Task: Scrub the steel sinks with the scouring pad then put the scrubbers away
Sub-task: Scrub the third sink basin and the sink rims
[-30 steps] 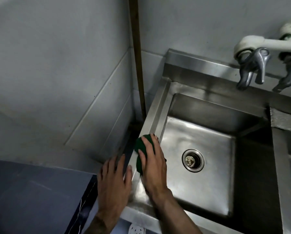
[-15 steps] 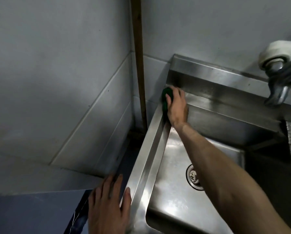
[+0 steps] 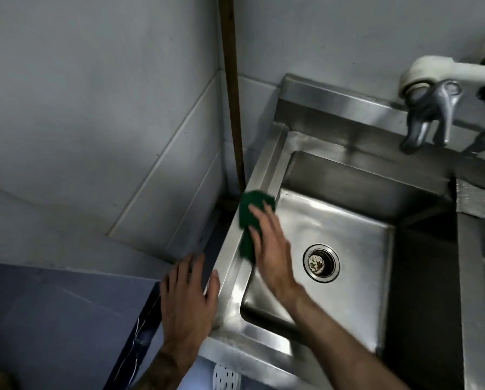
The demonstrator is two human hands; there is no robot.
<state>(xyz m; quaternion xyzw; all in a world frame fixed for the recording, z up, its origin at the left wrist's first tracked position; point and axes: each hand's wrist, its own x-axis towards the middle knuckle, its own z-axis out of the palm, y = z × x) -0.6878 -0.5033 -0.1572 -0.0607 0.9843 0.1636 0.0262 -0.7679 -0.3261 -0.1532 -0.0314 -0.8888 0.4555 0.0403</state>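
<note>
Overhead, from the head camera, I look down on a grey tiled wall (image 3: 95, 108) that fills the upper left of my view, with a brown upright strip (image 3: 231, 94) running down the corner where it meets the back wall. Below and to the right sits the steel sink (image 3: 266, 164), its square basin bare and shiny, its raised back ledge against the wall, and a steel partition (image 3: 466, 249) closing its right side. A blue-grey counter (image 3: 52, 319) lies beside the sink's left rim at the lower left. Two metal taps (image 3: 429, 114) hang from a white pipe (image 3: 443, 71) over the sink's back right corner. The person's right hand (image 3: 272, 249) reaches across the basin from the front edge to the left rim, about halfway along it, fingers stretched out flat and together, pressing down rather than gripping; it is slightly blurred in my feed. The left hand (image 3: 189, 299) rests palm down at the sink's front left corner, fingers straight and spread over the outer edge, thumb lying on the rim, holding nothing. Under the right hand's fingers is the green scouring pad (image 3: 249, 212), draped over the left rim and touching the steel, its far end showing beyond the fingertips. The round drain (image 3: 321, 262) sits in the basin floor, just right of that hand.
</note>
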